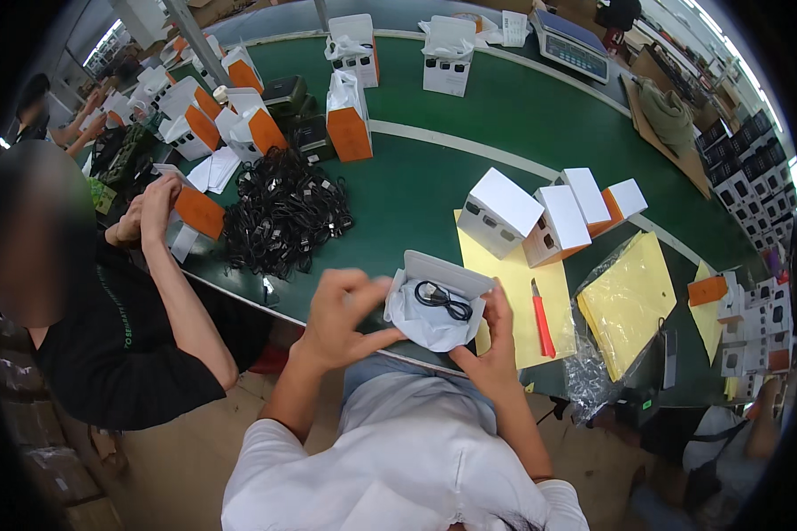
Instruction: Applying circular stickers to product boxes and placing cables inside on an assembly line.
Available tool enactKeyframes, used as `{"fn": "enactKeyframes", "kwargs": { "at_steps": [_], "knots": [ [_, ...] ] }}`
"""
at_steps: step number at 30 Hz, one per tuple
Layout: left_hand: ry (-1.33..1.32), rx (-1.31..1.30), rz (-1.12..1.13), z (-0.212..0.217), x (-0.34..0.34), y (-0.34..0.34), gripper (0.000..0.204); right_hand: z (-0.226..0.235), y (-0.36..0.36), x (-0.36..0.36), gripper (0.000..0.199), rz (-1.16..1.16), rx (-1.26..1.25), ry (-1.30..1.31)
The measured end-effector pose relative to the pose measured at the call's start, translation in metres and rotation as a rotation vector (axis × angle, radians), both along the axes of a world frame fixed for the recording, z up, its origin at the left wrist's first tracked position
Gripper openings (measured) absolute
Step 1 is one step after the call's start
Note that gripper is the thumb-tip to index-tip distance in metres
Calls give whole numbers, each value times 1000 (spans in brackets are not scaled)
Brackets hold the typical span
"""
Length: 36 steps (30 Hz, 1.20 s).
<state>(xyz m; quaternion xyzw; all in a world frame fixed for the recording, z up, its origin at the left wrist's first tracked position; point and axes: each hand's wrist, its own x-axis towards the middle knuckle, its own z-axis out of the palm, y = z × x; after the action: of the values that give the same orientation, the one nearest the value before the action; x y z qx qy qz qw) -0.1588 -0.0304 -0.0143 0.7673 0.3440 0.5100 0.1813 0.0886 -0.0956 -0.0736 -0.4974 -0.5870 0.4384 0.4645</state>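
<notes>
In front of me at the table's edge is an opened white box (466,273) with its flap up. White tissue paper (427,331) lines it, and a coiled black cable (444,299) lies on top of the paper. My right hand (496,339) grips the box along its right side, thumb at the near corner. My left hand (345,314) is by the box's left side, thumb and fingers spread apart and slightly blurred. Whether its thumb touches the box, I cannot tell. Just right of my right hand, a red-handled knife (542,325) lies on a yellow sheet (505,274).
A heap of black cables (285,212) lies left of me, beside a co-worker's hands (148,211) holding an orange-and-white box (199,212). Closed white boxes (502,211) stand ahead on the right. Yellow sheets (624,305) in clear plastic lie farther right. Open boxes (350,115) line the green table.
</notes>
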Motion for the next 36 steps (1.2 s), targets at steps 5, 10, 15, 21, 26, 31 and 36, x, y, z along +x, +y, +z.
{"fn": "enactKeyframes", "kwargs": {
  "at_steps": [5,10,15,21,26,31,36],
  "knots": [
    [704,501,-76,33,20,3,18,10,-9,-9,67,-316,712,-362],
    [783,398,-198,27,46,2,26,43,-15,-6,40,-279,665,-693],
    [704,199,-294,30,50,-16,45,43,-8,-5,43,-257,383,-185],
    [699,159,-274,19,61,-18,66,12,-8,-8,43,-189,416,-183],
    [624,88,-367,22,52,-5,53,17,-1,-7,36,-190,308,-93],
    [37,291,167,-22,10,-18,42,28,-2,-9,30,-231,158,-45],
    [-626,-884,-287,-45,35,17,67,26,2,-5,34,-174,185,-90]
  ]
}}
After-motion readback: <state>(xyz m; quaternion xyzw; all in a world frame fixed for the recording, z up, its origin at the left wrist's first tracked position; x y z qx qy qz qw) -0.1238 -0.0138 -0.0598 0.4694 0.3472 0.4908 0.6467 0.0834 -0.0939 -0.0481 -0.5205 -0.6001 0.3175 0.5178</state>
